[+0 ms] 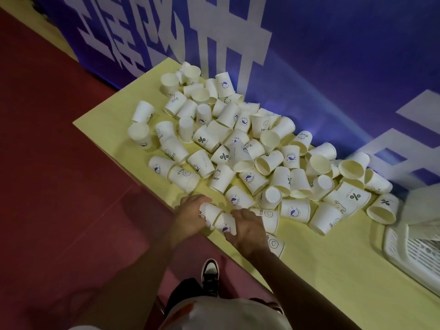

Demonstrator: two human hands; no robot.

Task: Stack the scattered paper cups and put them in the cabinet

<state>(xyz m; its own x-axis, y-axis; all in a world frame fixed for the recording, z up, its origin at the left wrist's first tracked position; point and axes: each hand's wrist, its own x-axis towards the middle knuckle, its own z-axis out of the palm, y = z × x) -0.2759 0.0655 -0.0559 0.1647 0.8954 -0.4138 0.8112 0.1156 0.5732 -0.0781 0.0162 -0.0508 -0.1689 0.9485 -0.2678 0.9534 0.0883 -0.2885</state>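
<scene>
While dozens of paper cups [247, 177] are lying scattered across the yellow surface [321, 270], the left grip [190, 216] is curling around one cup [210, 213] at the near edge. The right grip [247, 231] is clasping a second cup [225, 226], touching the first, and a white basket [409, 248] is sitting far right.

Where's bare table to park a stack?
Bare: on the yellow table, the near-edge strip between the right hand and the white basket, plus the left corner. Crowded: paper cups fill the middle up to the blue banner.
</scene>
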